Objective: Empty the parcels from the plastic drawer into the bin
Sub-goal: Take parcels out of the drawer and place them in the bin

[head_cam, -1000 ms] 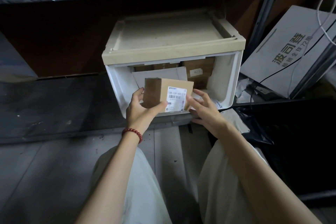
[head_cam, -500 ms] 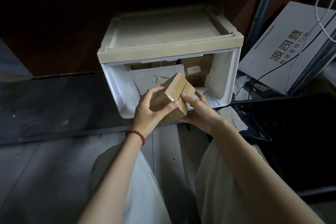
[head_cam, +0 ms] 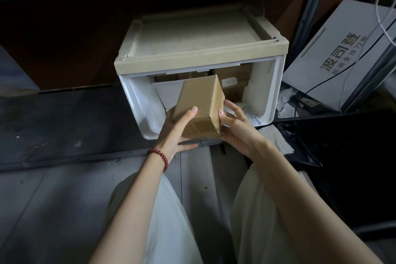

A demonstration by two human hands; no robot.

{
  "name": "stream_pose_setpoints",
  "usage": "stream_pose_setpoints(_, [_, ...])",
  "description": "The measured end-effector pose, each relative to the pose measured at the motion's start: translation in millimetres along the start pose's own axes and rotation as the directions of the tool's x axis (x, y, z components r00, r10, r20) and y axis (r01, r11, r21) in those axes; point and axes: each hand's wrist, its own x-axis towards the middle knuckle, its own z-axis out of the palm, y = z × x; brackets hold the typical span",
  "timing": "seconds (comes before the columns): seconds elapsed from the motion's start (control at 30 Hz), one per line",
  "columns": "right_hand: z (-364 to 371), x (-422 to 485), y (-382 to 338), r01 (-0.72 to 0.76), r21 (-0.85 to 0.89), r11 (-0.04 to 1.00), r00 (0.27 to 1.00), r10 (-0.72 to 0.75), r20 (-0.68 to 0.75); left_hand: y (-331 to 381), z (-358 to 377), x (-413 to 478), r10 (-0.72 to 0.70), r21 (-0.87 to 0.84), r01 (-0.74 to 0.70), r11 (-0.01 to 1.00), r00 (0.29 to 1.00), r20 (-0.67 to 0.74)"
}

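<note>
**One parcel out, and the bin is next**

The cardboard parcel (head_cam: 200, 107) is up in both hands, held just in front of the mouth of the plastic drawer (head_cam: 266, 92) and tilted, its far end pointing back into the opening. The left hand (head_cam: 174, 129) takes it from below and from the side, with the thumb laid across the top face and the fingers tucked underneath. The right hand (head_cam: 237, 127) closes in on the near right corner, its fingers curled against the end of the parcel. Both hands are holding the box and neither is spread wide.

So we're in the carry step: this parcel has cleared the drawer and hasn't been dropped anywhere yet. The job is far from finished. A brown box (head_cam: 235, 83) stands at the back of the drawer, and a white mailer (head_cam: 166, 95) leans in front of it on the left.

What does the next move need? A swing away from the drawer and a release over the bin. I can't pick the bin out for certain. A black bag (head_cam: 300, 148) lies in the dark space to the right, and that looks the likeliest direction. The parcel seems light and rigid, so one hand could probably carry it, leaving the other free to reach back in for the mailer.
</note>
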Motion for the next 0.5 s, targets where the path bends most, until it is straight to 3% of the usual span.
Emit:
stream_pose_setpoints(0.1, [-0.2,-2.5,2.6,0.030,-0.099,0.995,1.000,-0.031,-0.005,-3.3,1.7,3.0,0.123,0.062,-0.117,0.991,0.987,-0.105])
stream_pose_setpoints(0.2, [-0.3,-2.3,0.6,-0.028,-0.151,0.988,0.998,0.020,-0.052,-10.0,0.3,9.5,0.161,0.173,-0.130,0.976,0.971,-0.178])
stream_pose_setpoints(0.5, [-5.0,-2.1,-6.8,-0.027,-0.177,0.984,0.990,0.002,-0.139,-14.1,-0.7,14.3,0.269,0.503,-0.151,0.851,0.948,-0.171])
